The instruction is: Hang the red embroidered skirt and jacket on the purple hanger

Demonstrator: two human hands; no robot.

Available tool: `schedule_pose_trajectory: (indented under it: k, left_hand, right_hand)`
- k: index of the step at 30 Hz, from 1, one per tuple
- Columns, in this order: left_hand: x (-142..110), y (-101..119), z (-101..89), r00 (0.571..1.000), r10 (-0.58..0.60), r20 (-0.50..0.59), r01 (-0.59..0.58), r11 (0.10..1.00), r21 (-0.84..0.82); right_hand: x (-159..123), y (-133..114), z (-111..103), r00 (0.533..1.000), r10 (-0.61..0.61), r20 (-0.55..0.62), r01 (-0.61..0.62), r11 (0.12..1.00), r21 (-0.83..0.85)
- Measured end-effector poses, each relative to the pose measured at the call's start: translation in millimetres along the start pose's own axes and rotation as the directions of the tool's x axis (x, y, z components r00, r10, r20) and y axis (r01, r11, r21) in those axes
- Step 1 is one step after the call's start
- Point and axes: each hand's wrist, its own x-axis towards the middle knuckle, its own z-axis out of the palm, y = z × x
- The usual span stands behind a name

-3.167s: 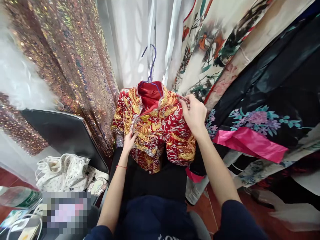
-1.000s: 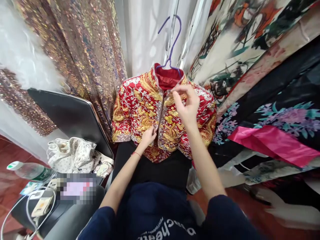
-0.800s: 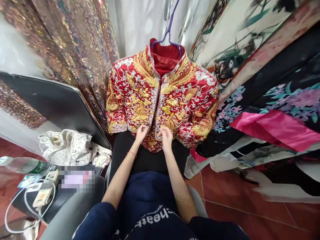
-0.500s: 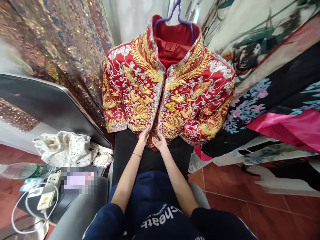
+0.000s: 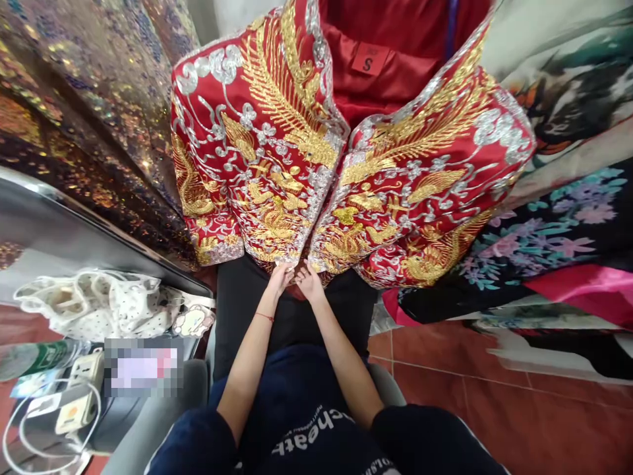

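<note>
A red embroidered jacket [image 5: 277, 191], worked in gold and silver thread, hangs before me with its front facing up and its lower part over my lap. My left hand [image 5: 280, 278] pinches the bottom corner of the front panel on the left. Close beside it, my right hand [image 5: 310, 282] has its fingers bent at the bottom corner of the other panel, thumb and fingertips on the edge. A narrow gap runs between the two panels. Inside the collar shows a red label [image 5: 370, 59] marked S, with a bit of purple hanger [image 5: 451, 30] to its right.
Sequined fabric [image 5: 99, 132] hangs at the left beside a dark chair back [image 5: 99, 231]. Spotted white cloth [image 5: 113, 307], a bottle [image 5: 44, 358], power sockets [image 5: 76, 410] and a white cable [image 5: 22, 422] lie lower left. Floral garments [image 5: 539, 224] hang at the right above red floor tiles [image 5: 558, 422].
The jacket appears larger and nearer, its collar now cut by the top edge. My right hand's fingers have come in to the panel edge; my left hand stays at its corner.
</note>
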Motion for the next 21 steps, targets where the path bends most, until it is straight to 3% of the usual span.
schedule_pose_trajectory:
  k: [3, 10, 21]
  left_hand:
    - [-1, 3, 0.6, 0.998, -0.061, 0.009, 0.061, 0.996, -0.067]
    - [-7, 9, 3.8, 0.999, -0.033, 0.043, 0.040, 0.982, -0.185]
    - [-12, 11, 4.7, 0.997, 0.004, 0.082, 0.011, 0.982, -0.187]
  right_hand:
    - [4, 2, -2, 1.000, -0.007, -0.003, 0.007, 1.000, 0.022]
    - [13, 6, -5, 0.999, 0.010, 0.041, -0.011, 1.000, 0.023]
    - [15, 13, -4, 0.988, -0.057, 0.142, 0.063, 0.997, -0.033]
